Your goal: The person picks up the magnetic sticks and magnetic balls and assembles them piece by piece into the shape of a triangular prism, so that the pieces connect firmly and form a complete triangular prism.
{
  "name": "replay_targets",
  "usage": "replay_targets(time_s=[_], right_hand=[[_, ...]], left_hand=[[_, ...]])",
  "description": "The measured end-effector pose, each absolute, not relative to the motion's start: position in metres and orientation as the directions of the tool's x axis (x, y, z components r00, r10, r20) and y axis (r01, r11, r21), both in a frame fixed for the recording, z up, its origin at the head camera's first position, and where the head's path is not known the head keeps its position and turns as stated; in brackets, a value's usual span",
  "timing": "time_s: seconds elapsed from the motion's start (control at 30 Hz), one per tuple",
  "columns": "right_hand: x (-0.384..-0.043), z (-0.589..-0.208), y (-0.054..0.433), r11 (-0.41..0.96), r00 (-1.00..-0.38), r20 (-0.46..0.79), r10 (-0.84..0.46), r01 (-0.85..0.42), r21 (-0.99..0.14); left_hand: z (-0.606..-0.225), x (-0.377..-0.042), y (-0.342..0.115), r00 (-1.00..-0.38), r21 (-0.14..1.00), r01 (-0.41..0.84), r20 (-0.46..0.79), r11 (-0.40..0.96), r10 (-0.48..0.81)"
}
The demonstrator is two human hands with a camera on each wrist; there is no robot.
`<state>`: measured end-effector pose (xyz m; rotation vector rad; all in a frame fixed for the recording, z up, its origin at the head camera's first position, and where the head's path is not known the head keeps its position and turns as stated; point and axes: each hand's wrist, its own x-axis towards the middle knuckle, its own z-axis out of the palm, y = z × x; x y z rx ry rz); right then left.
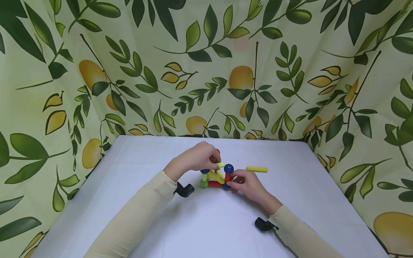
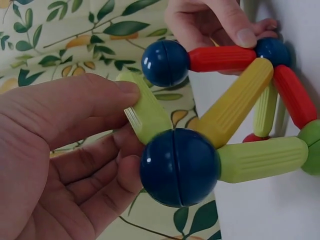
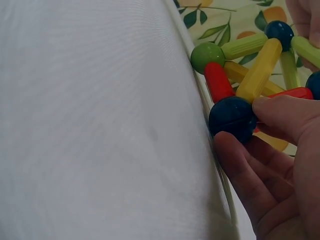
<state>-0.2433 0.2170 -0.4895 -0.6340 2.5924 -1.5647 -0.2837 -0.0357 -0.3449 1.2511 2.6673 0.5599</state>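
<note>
A frame of coloured toy rods and balls stands on the table between both hands. My left hand (image 1: 201, 156) pinches a light green rod (image 2: 145, 112) between thumb and fingers; the rod's lower end meets a blue ball (image 2: 180, 167) at a top corner. From that ball a yellow rod (image 2: 237, 102) slants down, and another light green rod runs to a green ball (image 3: 207, 57). At the lower right corner, my right hand (image 1: 248, 183) holds a second blue ball (image 3: 232, 119) with its thumb and fingers. A red rod (image 1: 227, 178) rises there to a further blue ball (image 1: 228, 168).
A loose yellow rod (image 1: 257, 169) lies to the right of the frame on the white-covered table (image 1: 206, 229). Behind the table hangs a leaf-patterned cloth (image 1: 206, 89). Each wrist wears a black camera mount (image 1: 184, 190).
</note>
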Motion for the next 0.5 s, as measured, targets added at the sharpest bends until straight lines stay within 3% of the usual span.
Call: replay_targets(time_s=[0.5], right_hand=[[-0.2399, -0.4872, 0.2135, 0.422, -0.922, 0.177, -0.344, -0.32, -0.848]], left_hand=[[-0.3558, -0.2826, -0.03, -0.665, 0.351, 0.702, 0.013, 0.619, 0.747]])
